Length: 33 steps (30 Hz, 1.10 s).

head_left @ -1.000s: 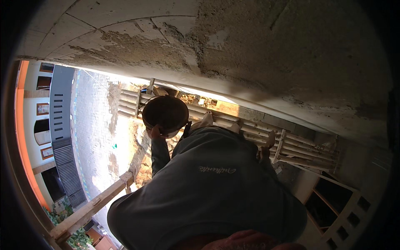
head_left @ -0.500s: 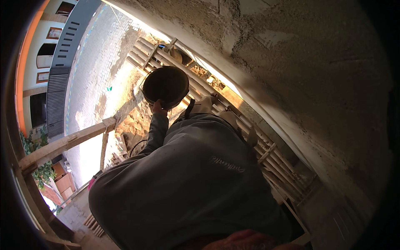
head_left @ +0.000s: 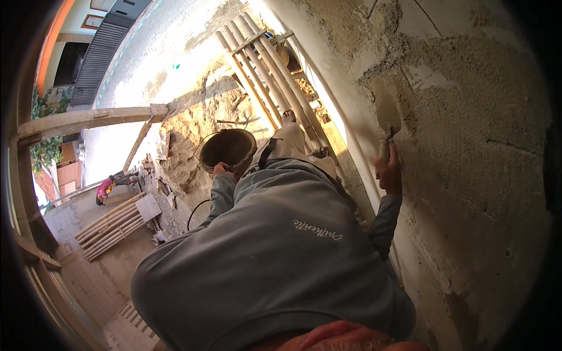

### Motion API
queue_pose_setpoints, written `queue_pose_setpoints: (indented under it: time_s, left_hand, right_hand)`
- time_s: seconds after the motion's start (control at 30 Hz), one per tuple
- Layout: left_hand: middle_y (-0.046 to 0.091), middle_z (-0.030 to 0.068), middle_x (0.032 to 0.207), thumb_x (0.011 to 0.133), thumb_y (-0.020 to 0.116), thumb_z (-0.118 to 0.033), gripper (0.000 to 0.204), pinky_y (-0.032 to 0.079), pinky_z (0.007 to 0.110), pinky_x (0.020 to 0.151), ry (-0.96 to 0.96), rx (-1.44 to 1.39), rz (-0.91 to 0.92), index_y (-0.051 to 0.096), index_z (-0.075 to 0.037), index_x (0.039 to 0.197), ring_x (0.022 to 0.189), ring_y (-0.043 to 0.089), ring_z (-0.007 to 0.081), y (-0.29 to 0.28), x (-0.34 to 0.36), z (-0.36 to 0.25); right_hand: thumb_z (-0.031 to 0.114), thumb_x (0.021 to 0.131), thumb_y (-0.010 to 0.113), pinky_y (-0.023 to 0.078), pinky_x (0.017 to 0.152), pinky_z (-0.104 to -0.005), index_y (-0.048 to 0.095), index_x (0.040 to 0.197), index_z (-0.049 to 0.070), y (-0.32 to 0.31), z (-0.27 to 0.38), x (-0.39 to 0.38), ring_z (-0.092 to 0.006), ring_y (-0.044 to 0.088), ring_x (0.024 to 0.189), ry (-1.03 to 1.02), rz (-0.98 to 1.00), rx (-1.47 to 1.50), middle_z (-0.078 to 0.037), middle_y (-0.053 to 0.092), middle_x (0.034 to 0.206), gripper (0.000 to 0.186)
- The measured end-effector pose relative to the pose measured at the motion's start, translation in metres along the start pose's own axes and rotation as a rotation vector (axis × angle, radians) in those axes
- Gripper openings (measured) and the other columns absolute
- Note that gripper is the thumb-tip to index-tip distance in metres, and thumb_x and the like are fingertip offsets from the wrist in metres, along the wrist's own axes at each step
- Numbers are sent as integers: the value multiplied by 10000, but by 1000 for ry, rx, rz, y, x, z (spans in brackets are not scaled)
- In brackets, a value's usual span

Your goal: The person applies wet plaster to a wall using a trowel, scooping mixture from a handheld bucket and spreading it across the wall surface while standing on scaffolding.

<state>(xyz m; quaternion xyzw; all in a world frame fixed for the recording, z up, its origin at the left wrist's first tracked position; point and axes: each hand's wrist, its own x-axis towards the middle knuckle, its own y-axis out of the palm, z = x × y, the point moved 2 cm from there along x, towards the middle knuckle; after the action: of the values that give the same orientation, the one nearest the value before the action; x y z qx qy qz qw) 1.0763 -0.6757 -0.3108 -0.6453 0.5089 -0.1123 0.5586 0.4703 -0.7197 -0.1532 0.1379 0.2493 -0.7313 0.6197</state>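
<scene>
My left hand [head_left: 221, 169] is closed on the near rim of a dark bucket [head_left: 233, 145], which hangs tilted in front of my left side. The bucket's inside is in deep shade, so I cannot make out what it holds. Over on the right, my right hand [head_left: 389, 171] grips the handle of a trowel [head_left: 387, 114]. The trowel's blade points away from me and lies at or very close to the rough grey wall [head_left: 468, 152]; actual touch is hard to tell. Darker, coarse mortar [head_left: 380, 64] shows on the wall just beyond the blade.
Under my feet runs a scaffold of poles [head_left: 257, 64], with open drops to rubble ground [head_left: 193, 128] on its left. A timber rail [head_left: 93, 124] crosses at the left. Far below, another person [head_left: 105, 190] is near a stack of poles [head_left: 114, 225].
My right hand has come into view at the wall with the trowel. The view has turned, and the bucket sits slightly lower in it, still in my left hand.
</scene>
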Motion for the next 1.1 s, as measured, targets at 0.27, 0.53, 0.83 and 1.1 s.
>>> queue_pose_setpoints:
  time_s: [0.27, 0.53, 0.83, 1.1]
  left_hand:
    - [576, 189, 972, 555, 588, 103, 506, 544, 636, 632, -1167, -1548, -686, 502, -68, 1023, 787, 595, 371, 85, -36, 98]
    - [406, 243, 1296, 602, 578, 109, 1021, 559, 635, 627, -1137, -1685, -1103, 181, -149, 1507, 945, 567, 429, 103, -50, 42]
    - [541, 212, 1088, 540, 557, 130, 876, 588, 572, 643, -1194, -1915, -801, 365, -97, 1364, 812, 606, 350, 83, 34, 73]
    - [533, 115, 901, 614, 592, 96, 822, 567, 461, 556, -1023, -1580, -648, 351, -65, 1383, 674, 564, 256, -37, 96, 5]
  right_hand:
    - [249, 966, 607, 441, 564, -269, 502, 1271, -1, 51, 248, 73, -97, 484, 600, -845, -99, -46, -18, 531, 744, 408]
    - [247, 948, 656, 509, 551, -345, 494, 1002, -85, 41, 393, 126, -194, 582, 591, -1560, -598, -80, -116, 600, 692, 373]
    - [171, 982, 600, 566, 487, -337, 321, 1241, -60, 23, 396, 173, -185, 591, 556, -1759, -1166, -204, -93, 564, 726, 445]
    - [187, 1034, 492, 530, 436, -291, 248, 1273, -92, 38, 404, 167, -163, 557, 494, -1811, -1314, -328, -109, 580, 737, 442]
